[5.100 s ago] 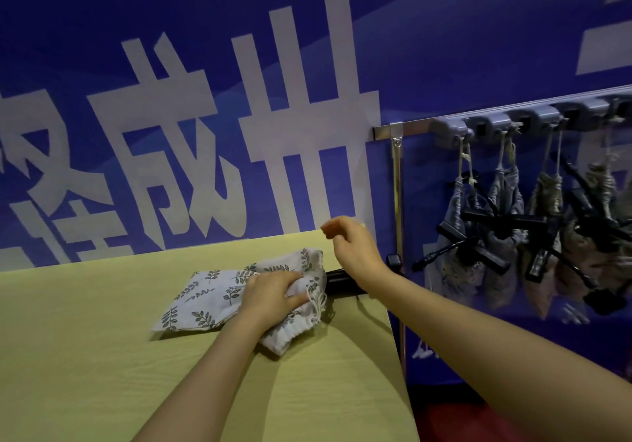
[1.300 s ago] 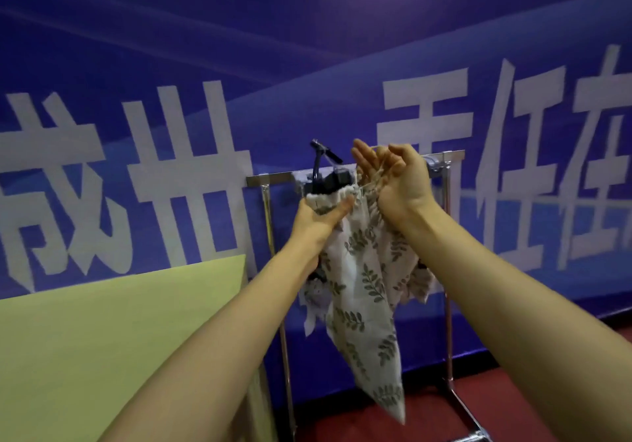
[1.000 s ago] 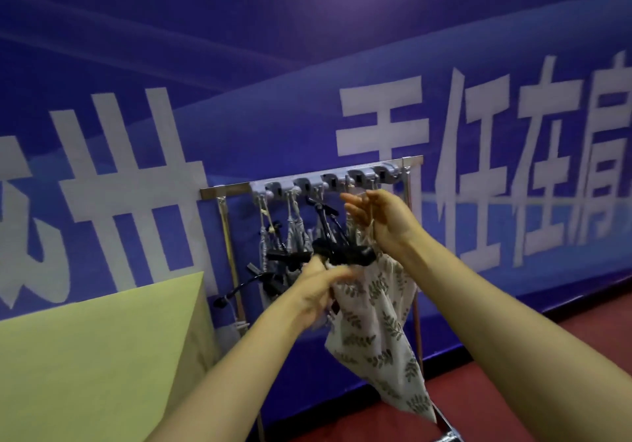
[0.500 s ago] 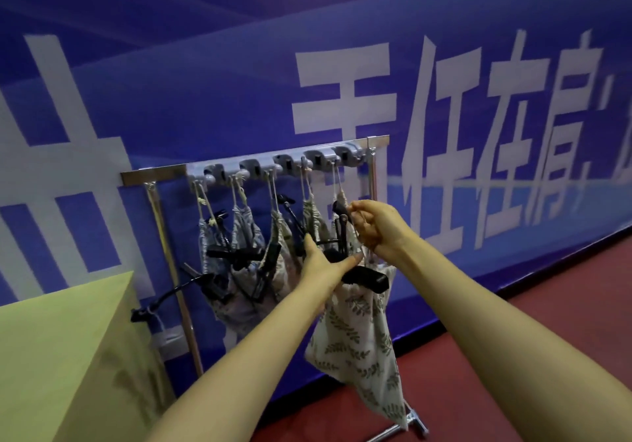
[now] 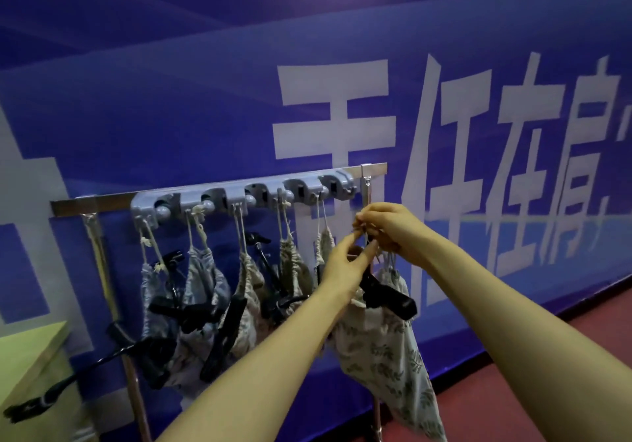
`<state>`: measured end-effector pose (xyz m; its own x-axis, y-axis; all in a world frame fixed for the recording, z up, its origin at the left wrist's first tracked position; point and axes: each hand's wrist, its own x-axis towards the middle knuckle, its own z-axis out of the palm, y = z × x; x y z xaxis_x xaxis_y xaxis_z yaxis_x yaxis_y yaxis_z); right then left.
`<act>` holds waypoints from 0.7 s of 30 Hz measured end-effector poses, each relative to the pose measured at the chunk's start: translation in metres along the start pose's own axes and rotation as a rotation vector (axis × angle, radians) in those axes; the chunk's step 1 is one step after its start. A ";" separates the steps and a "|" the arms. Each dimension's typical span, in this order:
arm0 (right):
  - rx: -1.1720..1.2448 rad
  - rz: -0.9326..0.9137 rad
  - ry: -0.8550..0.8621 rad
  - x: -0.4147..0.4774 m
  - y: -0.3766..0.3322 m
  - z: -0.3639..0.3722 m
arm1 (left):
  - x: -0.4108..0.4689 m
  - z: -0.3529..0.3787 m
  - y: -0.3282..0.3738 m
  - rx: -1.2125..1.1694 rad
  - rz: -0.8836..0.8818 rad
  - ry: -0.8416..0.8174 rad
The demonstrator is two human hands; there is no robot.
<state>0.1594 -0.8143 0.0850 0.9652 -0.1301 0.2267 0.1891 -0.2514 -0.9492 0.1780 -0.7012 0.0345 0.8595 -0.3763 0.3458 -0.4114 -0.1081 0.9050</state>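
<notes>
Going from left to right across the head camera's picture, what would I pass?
Green table → rack's left post → five hung bags → left hand → right hand, both pinching the leaf-print bag → red floor.

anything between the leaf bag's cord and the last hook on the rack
Nothing visible. The end hook is bare, the right hand pinches the cord just below it, and the neighbouring bag hangs to its left.
</notes>
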 end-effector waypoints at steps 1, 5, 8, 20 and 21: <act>0.000 -0.012 0.007 0.010 0.000 0.000 | 0.007 0.001 0.000 -0.024 0.005 0.018; -0.096 -0.091 0.043 0.040 -0.006 0.002 | 0.044 0.001 -0.004 -0.112 -0.027 0.143; -0.172 -0.155 0.096 0.070 -0.007 -0.003 | 0.079 -0.002 -0.011 -0.176 -0.019 0.212; -0.443 -0.318 0.407 0.138 0.019 -0.004 | 0.134 -0.005 -0.029 -0.091 -0.089 0.381; -0.437 -0.328 0.429 0.140 0.021 -0.003 | 0.137 -0.005 -0.029 -0.083 -0.104 0.370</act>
<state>0.2981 -0.8405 0.0976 0.6970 -0.3267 0.6383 0.2817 -0.6938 -0.6628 0.3099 -0.7449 0.0567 0.9529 -0.0087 0.3030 -0.3031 -0.0479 0.9518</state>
